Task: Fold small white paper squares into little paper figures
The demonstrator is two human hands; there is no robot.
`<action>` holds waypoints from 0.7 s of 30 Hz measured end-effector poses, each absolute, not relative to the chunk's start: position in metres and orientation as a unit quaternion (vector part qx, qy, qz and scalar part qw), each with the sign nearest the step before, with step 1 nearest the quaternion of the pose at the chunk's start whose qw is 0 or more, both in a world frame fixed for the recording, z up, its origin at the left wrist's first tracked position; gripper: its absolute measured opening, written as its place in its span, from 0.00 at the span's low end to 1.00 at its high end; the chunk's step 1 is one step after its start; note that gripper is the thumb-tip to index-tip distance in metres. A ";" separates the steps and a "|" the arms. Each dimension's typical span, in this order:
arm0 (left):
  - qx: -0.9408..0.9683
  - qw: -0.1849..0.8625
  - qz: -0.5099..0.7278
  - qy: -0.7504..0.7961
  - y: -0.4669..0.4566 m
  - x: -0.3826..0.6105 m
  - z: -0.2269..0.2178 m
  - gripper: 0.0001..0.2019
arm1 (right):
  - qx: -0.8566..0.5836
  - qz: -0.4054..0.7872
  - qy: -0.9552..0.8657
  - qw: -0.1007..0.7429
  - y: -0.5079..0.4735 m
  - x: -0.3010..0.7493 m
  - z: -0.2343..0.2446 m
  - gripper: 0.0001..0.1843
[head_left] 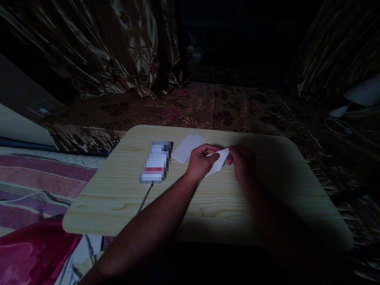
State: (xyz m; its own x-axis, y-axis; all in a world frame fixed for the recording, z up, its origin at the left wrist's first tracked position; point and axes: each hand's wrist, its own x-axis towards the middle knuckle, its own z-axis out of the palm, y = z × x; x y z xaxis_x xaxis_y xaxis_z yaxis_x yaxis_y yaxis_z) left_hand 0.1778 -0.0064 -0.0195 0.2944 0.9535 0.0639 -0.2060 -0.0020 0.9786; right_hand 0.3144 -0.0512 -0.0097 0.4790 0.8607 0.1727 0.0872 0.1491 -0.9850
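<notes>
A folded piece of white paper (220,161) is held between my two hands, just above the wooden table (190,213). My left hand (202,161) is closed on its left side, with the thumb lying across the paper. At the paper's upper right corner, the fingers of my right hand (242,160) pinch the edge; some of them are in shadow. Several more white paper pieces (186,148) lie in a loose overlapping stack beyond my left hand.
Left of the papers lies a phone (156,162), its screen blurred, with a cable (145,199) running toward me. A striped bedspread (38,174) and a shiny red cloth (38,249) are at the left. Patterned curtains (127,43) hang behind. A white lamp (363,93) stands at the right.
</notes>
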 end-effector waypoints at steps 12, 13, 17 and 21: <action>0.506 0.617 0.480 0.366 0.001 0.178 -0.021 0.12 | -0.557 0.383 -0.408 0.613 -0.043 0.312 -0.024 0.14; 0.504 0.619 0.478 0.366 0.001 0.178 -0.021 0.12 | -0.557 0.380 -0.407 0.616 -0.042 0.312 -0.024 0.15; 0.498 0.622 0.476 0.372 0.001 0.180 -0.020 0.12 | -0.558 0.383 -0.401 0.618 -0.042 0.313 -0.026 0.16; 0.493 0.611 0.483 0.388 0.002 0.180 -0.018 0.12 | -0.538 0.415 -0.409 0.609 -0.041 0.313 -0.025 0.15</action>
